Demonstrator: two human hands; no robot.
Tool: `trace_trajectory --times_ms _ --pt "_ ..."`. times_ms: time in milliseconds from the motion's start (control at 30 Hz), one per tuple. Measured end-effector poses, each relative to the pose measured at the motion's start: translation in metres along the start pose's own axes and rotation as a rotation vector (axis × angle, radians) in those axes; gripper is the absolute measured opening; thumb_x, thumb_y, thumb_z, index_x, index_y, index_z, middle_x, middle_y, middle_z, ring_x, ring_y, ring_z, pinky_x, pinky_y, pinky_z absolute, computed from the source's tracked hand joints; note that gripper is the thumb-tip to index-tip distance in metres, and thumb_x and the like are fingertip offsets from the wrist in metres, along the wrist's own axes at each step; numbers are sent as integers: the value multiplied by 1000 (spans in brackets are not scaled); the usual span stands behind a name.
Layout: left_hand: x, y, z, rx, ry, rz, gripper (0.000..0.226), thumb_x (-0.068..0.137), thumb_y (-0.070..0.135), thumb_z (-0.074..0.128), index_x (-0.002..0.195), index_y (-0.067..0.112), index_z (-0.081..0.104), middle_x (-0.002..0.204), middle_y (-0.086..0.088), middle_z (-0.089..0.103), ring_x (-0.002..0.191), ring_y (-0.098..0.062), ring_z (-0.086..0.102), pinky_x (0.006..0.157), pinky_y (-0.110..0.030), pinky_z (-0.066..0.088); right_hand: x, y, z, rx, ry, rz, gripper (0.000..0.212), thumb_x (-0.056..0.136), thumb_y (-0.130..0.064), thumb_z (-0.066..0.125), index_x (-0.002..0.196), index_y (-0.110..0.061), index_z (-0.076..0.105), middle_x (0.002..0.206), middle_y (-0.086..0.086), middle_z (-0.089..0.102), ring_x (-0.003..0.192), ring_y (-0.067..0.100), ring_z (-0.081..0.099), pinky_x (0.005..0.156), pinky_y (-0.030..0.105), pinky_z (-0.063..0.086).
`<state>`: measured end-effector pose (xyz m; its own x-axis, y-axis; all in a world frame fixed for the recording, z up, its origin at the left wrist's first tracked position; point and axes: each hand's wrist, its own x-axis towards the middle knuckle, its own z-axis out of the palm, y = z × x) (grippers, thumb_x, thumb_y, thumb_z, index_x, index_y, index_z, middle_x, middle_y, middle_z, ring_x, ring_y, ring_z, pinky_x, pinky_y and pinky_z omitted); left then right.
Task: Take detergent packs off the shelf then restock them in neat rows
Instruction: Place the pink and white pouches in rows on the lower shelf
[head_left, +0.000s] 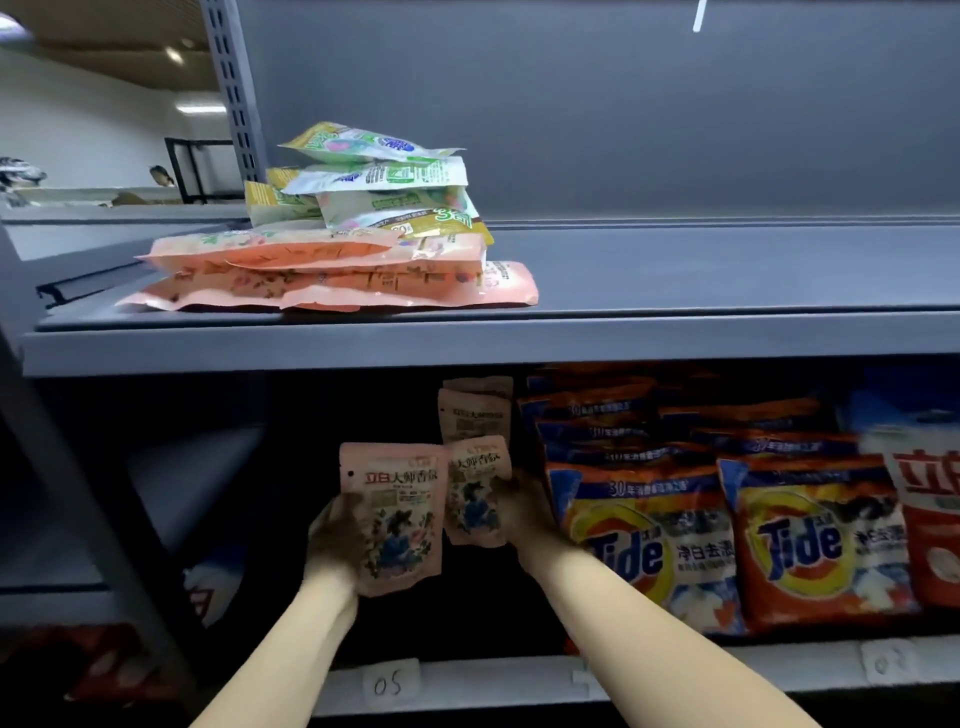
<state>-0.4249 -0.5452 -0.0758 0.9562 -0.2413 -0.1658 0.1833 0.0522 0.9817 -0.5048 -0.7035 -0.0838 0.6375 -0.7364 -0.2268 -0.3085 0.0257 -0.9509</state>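
My left hand (337, 540) grips a pink detergent pack (397, 514) upright by its left edge, inside the dark lower shelf bay. My right hand (519, 512) holds a second, smaller-looking pink pack (475, 493) just to the right of it. A third pink pack (475, 410) stands behind them, deeper in the bay. On the upper shelf (675, 270) lies a loose pile: flat pink packs (332, 280) at the bottom, green and white packs (379, 182) stacked on top.
Orange Tide bags (654, 540) fill the lower shelf right of my right hand, with a red and white bag (930, 499) at the far right. The lower shelf edge carries a "05" label (389, 683). A grey upright post (234, 88) stands at the left.
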Motion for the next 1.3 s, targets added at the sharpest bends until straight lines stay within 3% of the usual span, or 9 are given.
trace_trajectory --times_ms 267,367,433,500,767,967,1133,1233,1300 --pt "51 -30 24 -164 -210 -139 33 100 27 37 123 14 57 104 -13 68 90 -32 66 68 -39 51 30 -12 9 497 -28 127 21 101 -10 42 119 -6 52 116 21 54 84 33 57 38 22 46" --pt "58 -35 34 -130 -245 -101 36 103 28 31 123 11 56 97 -10 68 79 -23 67 61 -34 52 46 -13 17 504 -11 45 32 100 -10 41 130 -9 51 124 23 58 103 41 60 60 36 55" --pt "62 -35 38 -105 -240 -76 37 102 22 32 126 3 52 114 -22 62 92 -34 64 73 -41 53 51 -18 17 474 28 9 33 99 -5 40 130 -6 51 122 24 59 110 40 58 74 42 55" --pt "66 -37 41 -55 -237 -67 34 101 14 34 126 -2 51 122 -27 57 102 -41 59 83 -46 50 57 -20 14 448 64 -12 34 97 0 40 130 0 50 123 27 57 108 38 58 66 33 50" --pt "76 -63 44 104 -296 -76 26 91 0 49 113 6 61 99 -12 66 87 -27 63 68 -35 51 65 -13 21 362 75 -88 37 95 -5 52 131 -3 52 121 20 61 106 33 61 60 25 50" --pt "76 -58 77 72 -286 -48 19 86 1 60 104 -3 65 92 -18 68 74 -25 63 53 -22 47 53 1 -3 337 56 -238 20 95 -15 55 113 -22 60 86 0 68 66 -7 65 50 13 50" --pt "86 -64 95 29 -243 15 27 88 -1 57 114 -5 61 106 -20 66 81 -24 64 47 -14 49 66 7 9 395 141 -114 37 101 -49 31 119 -30 58 104 0 67 87 11 66 56 23 54" --pt "85 -61 106 29 -330 -42 20 89 0 54 106 -1 63 96 -20 68 75 -24 66 46 -20 51 74 22 16 282 206 -159 64 87 -69 42 111 -12 57 98 6 62 88 16 62 81 32 55" --pt "83 -57 112 25 -395 -55 18 90 -3 50 103 4 61 86 -12 65 71 -22 64 42 -19 49 66 22 12 236 202 -220 45 90 -48 56 113 -10 53 97 2 59 85 7 64 79 24 56"
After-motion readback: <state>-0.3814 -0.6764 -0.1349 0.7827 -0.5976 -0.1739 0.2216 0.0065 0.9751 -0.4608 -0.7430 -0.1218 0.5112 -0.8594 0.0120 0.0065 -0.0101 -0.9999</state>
